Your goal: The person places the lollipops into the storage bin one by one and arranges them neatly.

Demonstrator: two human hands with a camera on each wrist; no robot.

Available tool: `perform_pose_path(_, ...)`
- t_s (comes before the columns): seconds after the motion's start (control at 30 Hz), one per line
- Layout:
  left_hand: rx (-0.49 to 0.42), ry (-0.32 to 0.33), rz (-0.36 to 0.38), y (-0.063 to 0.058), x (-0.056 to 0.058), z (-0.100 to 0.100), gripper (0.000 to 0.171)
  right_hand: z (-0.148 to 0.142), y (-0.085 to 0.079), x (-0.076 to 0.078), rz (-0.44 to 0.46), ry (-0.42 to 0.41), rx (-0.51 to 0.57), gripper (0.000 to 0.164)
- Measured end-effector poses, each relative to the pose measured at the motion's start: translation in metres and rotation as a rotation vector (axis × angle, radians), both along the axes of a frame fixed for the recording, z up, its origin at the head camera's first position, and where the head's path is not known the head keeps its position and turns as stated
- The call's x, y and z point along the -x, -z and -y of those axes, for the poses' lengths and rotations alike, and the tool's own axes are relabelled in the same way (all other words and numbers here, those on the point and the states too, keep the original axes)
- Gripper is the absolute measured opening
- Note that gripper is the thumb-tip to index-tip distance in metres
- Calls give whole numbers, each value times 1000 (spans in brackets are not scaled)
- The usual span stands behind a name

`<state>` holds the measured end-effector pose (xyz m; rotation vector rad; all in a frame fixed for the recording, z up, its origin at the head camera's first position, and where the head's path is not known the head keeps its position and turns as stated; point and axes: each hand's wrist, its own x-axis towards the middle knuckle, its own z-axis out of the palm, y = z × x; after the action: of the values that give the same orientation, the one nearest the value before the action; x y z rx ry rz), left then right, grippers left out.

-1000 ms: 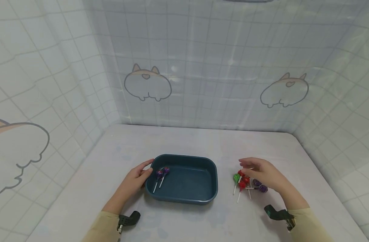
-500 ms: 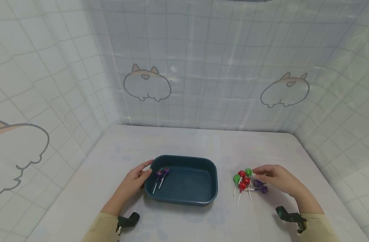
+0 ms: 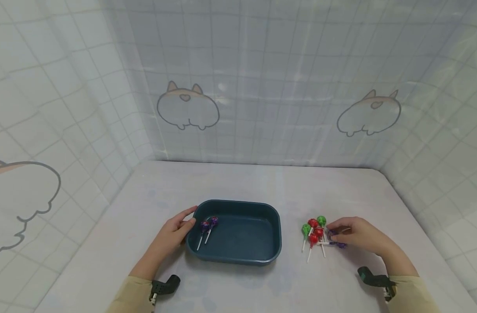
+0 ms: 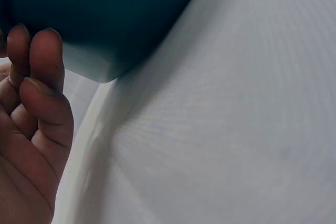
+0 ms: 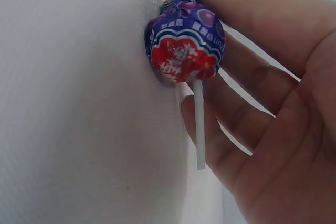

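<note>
In the head view, my left hand (image 3: pixel 177 230) holds the left end of a dark teal tray (image 3: pixel 238 262), its thumb on the rim. The left wrist view shows its curled fingers (image 4: pixel 46 59) against the outer wall. Two purple lollipops (image 3: pixel 205 225) lie inside the tray, near the left wall. To the right, my right hand (image 3: pixel 357 232) pinches at a purple lollipop between thumb and index finger, which partly hide it. Another purple lollipop (image 5: pixel 184 45) lies in front of the palm, a white stick below its head in the right wrist view.
Beside the right hand lie several red lollipops (image 3: pixel 313 239) and two green ones, including a green lollipop (image 3: pixel 321 221) at the back of the pile. A white cloth covers the table (image 3: pixel 238 287). Behind it hangs a grid-patterned curtain (image 3: pixel 261 108).
My right hand has moved right and down, from over the red and green lollipops to the purple ones, closing its fingertips there. My left hand stays on the tray.
</note>
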<state>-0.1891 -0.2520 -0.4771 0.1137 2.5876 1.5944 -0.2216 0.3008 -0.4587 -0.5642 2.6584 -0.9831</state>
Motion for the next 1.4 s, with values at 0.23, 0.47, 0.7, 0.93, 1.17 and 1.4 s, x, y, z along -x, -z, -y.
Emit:
perform_pose_path(0.23,-19,-3,5,3,-3,-2,49,2,-1,-2,50,11,-20,30)
perform_pose_path(0.47,-15,9,-8,3,-4,-2,51,6,-1,-6,-31,62,-50,28)
perform_pose_path(0.7,14,30,-31,-3,-4,8,48,16,1,-9,-245,105,42,33)
perform_pose_path(0.93,2,56,-41,-6,-3,11,50,29,-9,-5,-280,75,131,23)
perform_pose_path(1.17,-45,53,-25,-3,-5,9,50,45,-26,0,-221,91,120,35)
perform_pose_path(1.4,-83,40,-25,-1,-5,5,49,56,-40,4,-215,46,133,36)
